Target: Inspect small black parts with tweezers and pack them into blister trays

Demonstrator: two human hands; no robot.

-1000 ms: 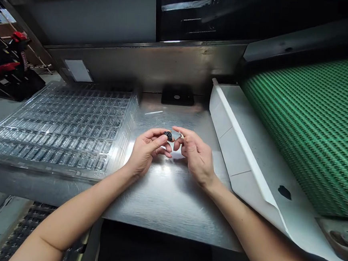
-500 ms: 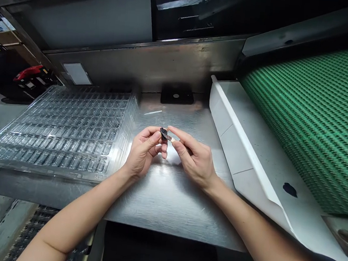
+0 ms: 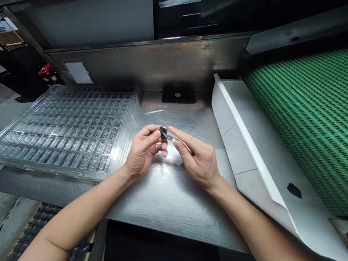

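Between the thumb and fingers of my left hand is a small black plastic part, raised above the metal bench. My right hand is closed around a small knife with a short metal blade; its handle is mostly hidden in the palm. The blade tip meets the right side of the black part. My right index finger stretches along above the blade, close to the part.
To the left lies a stack of clear plastic trays with many pockets. A white thin strip and a black flat block lie on the steel bench. On the right, a white trough borders a green conveyor belt.
The knife blade has shifted slightly against the black part, and my right hand has moved a little to the right. The whole view has turned slightly. Both grips stay the same.
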